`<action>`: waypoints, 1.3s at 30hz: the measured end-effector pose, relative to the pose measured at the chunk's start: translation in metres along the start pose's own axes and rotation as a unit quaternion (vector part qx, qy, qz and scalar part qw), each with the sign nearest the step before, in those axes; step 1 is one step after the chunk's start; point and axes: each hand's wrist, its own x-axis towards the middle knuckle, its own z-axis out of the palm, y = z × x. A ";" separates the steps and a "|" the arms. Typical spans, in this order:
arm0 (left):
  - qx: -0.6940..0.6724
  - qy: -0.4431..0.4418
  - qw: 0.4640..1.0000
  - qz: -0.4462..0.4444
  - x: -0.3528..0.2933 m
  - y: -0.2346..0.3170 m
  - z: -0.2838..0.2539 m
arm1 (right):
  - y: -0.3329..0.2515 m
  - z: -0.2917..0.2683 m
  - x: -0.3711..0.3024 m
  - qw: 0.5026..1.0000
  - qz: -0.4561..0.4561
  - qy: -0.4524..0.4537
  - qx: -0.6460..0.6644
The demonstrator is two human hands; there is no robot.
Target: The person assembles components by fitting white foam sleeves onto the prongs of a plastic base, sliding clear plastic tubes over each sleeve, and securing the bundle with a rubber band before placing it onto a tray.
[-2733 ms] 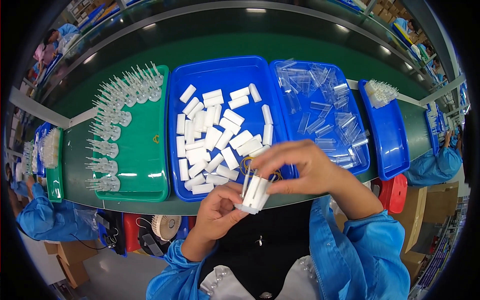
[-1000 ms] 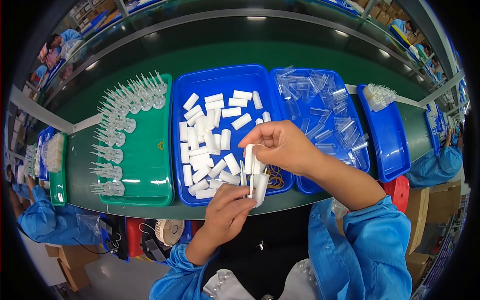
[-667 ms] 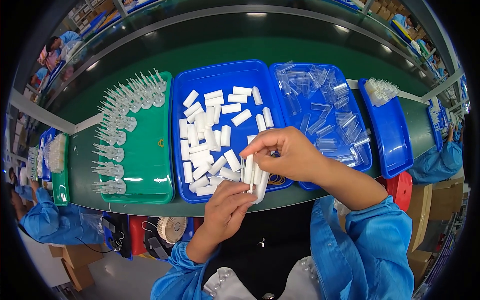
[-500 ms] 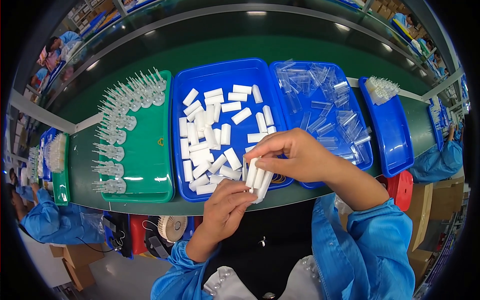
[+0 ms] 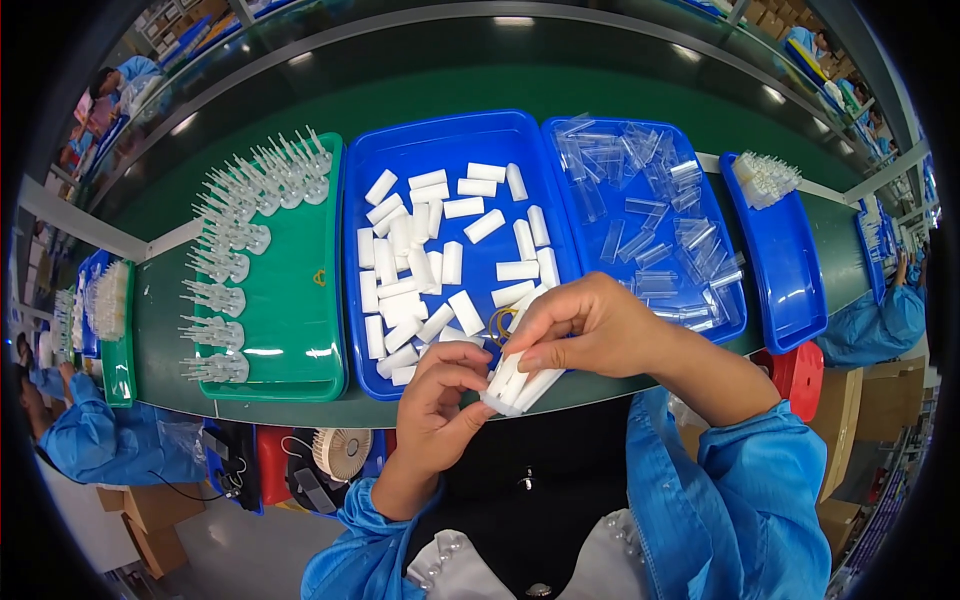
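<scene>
In front of my chest, I hold a small bundle of white cylinders (image 5: 521, 388) with a translucent lower end, tilted between both hands. My right hand (image 5: 590, 325) is closed on its upper part, thumb and fingers pressed against the white sides. From the left, my left hand (image 5: 438, 400) grips the lower end with thumb and curled fingers. Just beyond the bundle, a yellowish rubber band (image 5: 503, 322) shows beside my right fingertips. Behind my hands lies a blue tray (image 5: 450, 138) of many loose white cylinders (image 5: 452, 263). My right hand partly covers the tray's near corner.
A green tray (image 5: 290, 300) at left carries rows of clear pieces with thin upright spikes (image 5: 245, 240), plus a rubber band (image 5: 319, 277). To the right, another blue tray (image 5: 590, 270) holds clear tubes (image 5: 655, 255). Farther right, a narrow blue tray (image 5: 785, 270) bears a spiked cluster (image 5: 765, 180).
The bundle has tipped over, its lower end swinging to the left. My left fingers have lifted and spread around it, while my right hand has moved slightly down and right.
</scene>
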 end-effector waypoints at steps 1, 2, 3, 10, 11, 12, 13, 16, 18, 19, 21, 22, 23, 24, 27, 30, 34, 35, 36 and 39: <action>-0.015 -0.012 1.000 0.001 -0.001 -0.001 -0.001 | 0.000 0.001 0.001 1.000 -0.015 -0.002 -0.020; -0.016 -0.010 1.000 0.003 -0.002 0.000 -0.001 | -0.001 0.002 0.003 0.999 -0.030 -0.005 -0.040; -0.047 0.000 0.999 -0.017 -0.004 0.002 0.000 | 0.000 0.000 0.006 0.997 -0.039 -0.012 -0.060; -0.073 0.039 0.997 -0.003 -0.006 0.000 -0.008 | -0.013 -0.036 0.065 0.851 -0.173 0.111 -0.482; -0.073 0.036 0.997 -0.001 -0.006 0.000 -0.008 | -0.007 -0.045 0.076 0.850 -0.174 0.114 -0.484; -0.059 0.038 0.998 0.002 -0.007 -0.001 -0.008 | 0.003 -0.052 0.087 0.789 -0.180 0.104 -0.578; -0.043 0.042 0.998 0.004 -0.008 -0.001 -0.009 | 0.007 -0.053 0.095 0.719 -0.185 0.091 -0.664; -0.026 0.050 0.998 0.005 -0.011 -0.002 -0.010 | 0.012 -0.048 0.108 0.664 -0.107 0.017 -0.739; -0.028 0.059 0.998 0.005 -0.013 -0.004 -0.011 | 0.016 -0.044 0.112 0.660 -0.119 0.013 -0.742; -0.032 0.064 0.997 0.003 -0.013 -0.005 -0.012 | 0.016 -0.041 0.113 0.658 -0.114 0.016 -0.745; -0.024 0.067 0.997 0.006 -0.014 -0.004 -0.012 | 0.018 -0.038 0.114 0.656 -0.108 0.017 -0.747; -0.017 0.067 0.998 0.011 -0.012 -0.004 -0.012 | 0.018 -0.039 0.113 0.677 -0.108 0.037 -0.727; -0.019 0.066 0.998 0.011 -0.011 -0.003 -0.012 | 0.018 -0.040 0.113 0.697 -0.108 0.056 -0.707; -0.014 0.063 0.998 0.013 -0.010 -0.003 -0.012 | 0.021 -0.042 0.112 0.696 -0.107 0.057 -0.707; -0.007 0.061 0.998 0.014 -0.010 -0.002 -0.010 | 0.031 -0.047 0.108 0.752 -0.168 0.122 -0.626; 0.000 0.057 0.998 0.015 -0.009 -0.002 -0.010 | 0.033 -0.044 0.104 0.779 -0.170 0.148 -0.585; 0.016 0.054 0.998 0.024 -0.008 -0.002 -0.009 | 0.036 -0.038 0.103 0.782 -0.176 0.179 -0.571; 0.016 0.054 0.998 0.024 -0.007 -0.003 -0.008 | 0.035 -0.037 0.102 0.781 -0.173 0.187 -0.570; 0.021 0.054 0.998 0.025 -0.007 -0.003 -0.008 | 0.035 -0.037 0.102 0.781 -0.173 0.188 -0.570; 0.044 0.056 0.997 0.027 -0.008 -0.002 -0.006 | 0.036 -0.039 0.101 0.789 -0.159 0.191 -0.562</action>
